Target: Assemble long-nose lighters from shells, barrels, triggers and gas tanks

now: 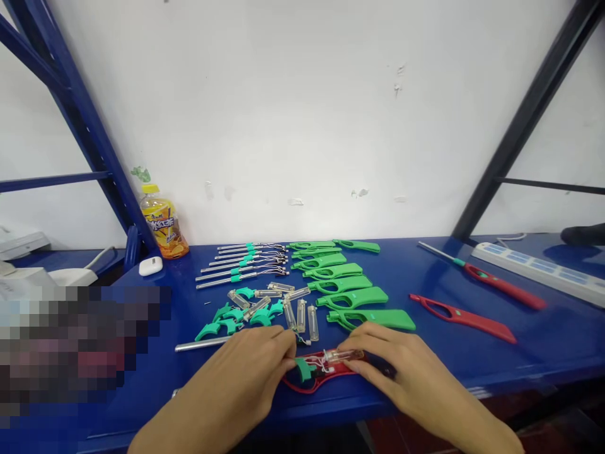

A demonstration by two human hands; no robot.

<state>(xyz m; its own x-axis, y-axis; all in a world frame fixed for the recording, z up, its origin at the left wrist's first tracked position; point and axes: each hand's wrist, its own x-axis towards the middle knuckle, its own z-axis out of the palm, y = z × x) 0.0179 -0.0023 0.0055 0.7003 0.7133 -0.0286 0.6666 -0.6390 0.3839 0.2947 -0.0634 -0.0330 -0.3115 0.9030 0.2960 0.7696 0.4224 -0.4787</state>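
A red half-shell of a long-nosed lighter lies at the table's front edge, with a green trigger and white wires in it. My left hand is closed at the shell's left end, its thumb and fingertips beside the trigger; the exact grip is partly hidden. My right hand pinches a clear fuel tank at the shell's right part. Behind my left hand lies a metal tube, partly covered. Loose green triggers and clear fuel tanks lie just beyond my hands.
Several green lighter shells form a column behind my right hand. Metal tubes with wires lie further back left. Two red lighter pieces and a power strip are on the right. A drink bottle and white case stand left.
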